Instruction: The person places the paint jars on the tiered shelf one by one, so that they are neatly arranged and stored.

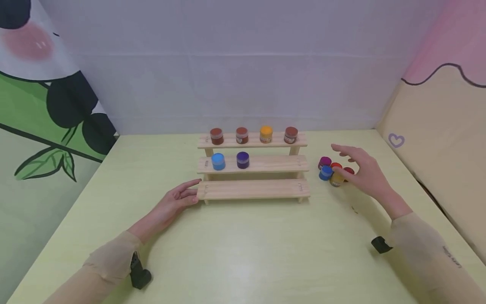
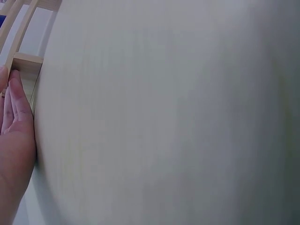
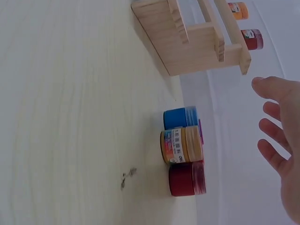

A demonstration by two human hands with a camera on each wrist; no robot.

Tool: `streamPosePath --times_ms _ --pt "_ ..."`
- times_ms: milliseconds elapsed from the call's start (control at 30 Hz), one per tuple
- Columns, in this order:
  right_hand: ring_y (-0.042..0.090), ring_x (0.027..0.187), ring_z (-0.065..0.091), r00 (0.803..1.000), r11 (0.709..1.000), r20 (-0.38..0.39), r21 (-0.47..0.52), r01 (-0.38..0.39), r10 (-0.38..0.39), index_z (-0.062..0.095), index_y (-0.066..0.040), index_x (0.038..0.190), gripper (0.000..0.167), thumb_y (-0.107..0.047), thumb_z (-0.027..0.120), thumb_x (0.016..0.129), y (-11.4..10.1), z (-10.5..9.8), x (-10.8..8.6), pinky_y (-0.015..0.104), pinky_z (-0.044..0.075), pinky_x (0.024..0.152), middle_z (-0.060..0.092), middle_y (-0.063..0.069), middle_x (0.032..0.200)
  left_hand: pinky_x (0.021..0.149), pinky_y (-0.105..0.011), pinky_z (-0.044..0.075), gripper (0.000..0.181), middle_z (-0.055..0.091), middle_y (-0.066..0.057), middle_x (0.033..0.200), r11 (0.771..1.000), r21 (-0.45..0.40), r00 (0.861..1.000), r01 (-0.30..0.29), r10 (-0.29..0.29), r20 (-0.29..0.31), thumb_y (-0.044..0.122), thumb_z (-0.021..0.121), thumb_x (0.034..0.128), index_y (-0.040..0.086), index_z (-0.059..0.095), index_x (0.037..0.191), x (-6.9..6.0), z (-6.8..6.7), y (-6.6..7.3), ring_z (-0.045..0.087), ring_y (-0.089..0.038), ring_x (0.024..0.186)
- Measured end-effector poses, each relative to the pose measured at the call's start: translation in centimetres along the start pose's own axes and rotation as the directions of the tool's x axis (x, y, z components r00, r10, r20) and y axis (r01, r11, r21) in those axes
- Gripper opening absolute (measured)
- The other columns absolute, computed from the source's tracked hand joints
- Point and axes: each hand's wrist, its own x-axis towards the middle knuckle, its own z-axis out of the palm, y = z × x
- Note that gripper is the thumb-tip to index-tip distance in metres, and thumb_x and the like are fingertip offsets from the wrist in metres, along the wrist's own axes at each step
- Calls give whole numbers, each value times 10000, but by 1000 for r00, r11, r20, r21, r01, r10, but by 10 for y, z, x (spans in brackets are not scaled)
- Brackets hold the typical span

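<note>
A three-step wooden rack [image 1: 254, 189] stands mid-table with small paint jars on its upper two steps. My left hand [image 1: 177, 202] holds the left end of its lowest step, thumb at the front edge and index finger toward the back. In the left wrist view, fingers [image 2: 19, 101] lie against the wood. My right hand [image 1: 365, 171] hovers over a cluster of jars right of the rack, fingers spread and holding nothing. The cluster has a blue jar [image 1: 325, 173], a yellow-ochre jar [image 3: 180, 144], a dark red jar [image 3: 186, 179], a magenta jar [image 1: 324, 163] and a partly hidden red-orange jar [image 1: 336, 166].
Along the top step stand brown-red jars [image 1: 217, 136] and an orange-yellow jar [image 1: 266, 134]. A light blue jar [image 1: 218, 161] and a dark purple jar [image 1: 243, 160] sit on the middle step's left half. A pale wall [image 1: 243, 84] rises behind the table [image 1: 243, 253].
</note>
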Motion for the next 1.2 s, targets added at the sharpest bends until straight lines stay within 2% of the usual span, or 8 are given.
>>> streamPosePath --times_ms 233,400,500,633,733,900,1067,1200 --pt "204 1107 539 996 998 62 -2 -63 63 505 -175 1452 684 -63 775 833 16 -7 -6 126 411 893 595 110 1377 960 -160 480 663 608 -32 1355 1000 -3 1000 6 -6 -2 218 622 979 168 300 1556 -2 1 0 620 -17 1147" --pt "61 1107 487 988 993 100 3 -115 114 488 -185 1465 664 -99 755 864 27 -10 -11 172 411 892 579 100 1399 962 -156 478 667 606 -32 1364 1000 3 1000 8 -8 -8 238 625 978 175 300 1556 -2 1 0 616 -9 1150" --pt "86 1110 496 985 992 122 -7 -123 123 485 -177 1466 657 -109 751 869 33 -12 -13 180 414 884 579 105 1399 960 -154 478 666 615 -18 1353 1000 3 1000 4 -4 -13 242 626 977 170 302 1555 -1 1 -2 616 -6 1147" --pt "236 1139 538 976 989 162 -11 -147 147 483 -146 1464 641 -122 743 878 42 -14 -17 155 405 872 573 126 1403 964 -152 474 661 608 -33 1368 1000 0 1000 0 0 -14 238 619 981 163 300 1555 -1 1 -3 616 -3 1145" --pt "304 1160 546 962 982 202 -8 -188 185 472 -154 1471 629 -145 727 896 47 -14 -21 200 434 880 556 134 1421 964 -154 476 656 619 -12 1347 1000 -10 1000 -1 0 -14 223 615 983 155 301 1555 -1 2 -4 618 -3 1141" --pt "332 1160 549 943 977 258 -14 -212 208 459 -136 1475 616 -177 711 914 54 -14 -26 373 494 885 538 155 1432 959 -157 480 655 648 79 1254 1000 -29 1000 -6 5 -3 195 610 984 146 295 1557 -2 3 -7 621 -10 1134" --pt "324 1175 559 926 970 297 1 -244 233 468 -117 1467 603 -183 708 918 58 -13 -26 391 514 901 526 140 1451 960 -158 481 654 649 76 1255 999 -33 1000 -8 8 -2 198 605 988 151 291 1559 -2 3 -5 621 -15 1137" --pt "323 1175 560 912 963 324 15 -269 250 467 -122 1468 587 -198 693 931 58 -14 -26 344 530 898 514 144 1459 964 -153 477 651 642 48 1291 1000 -18 1000 -8 8 -5 210 610 985 157 300 1556 -1 2 -3 619 -11 1144"
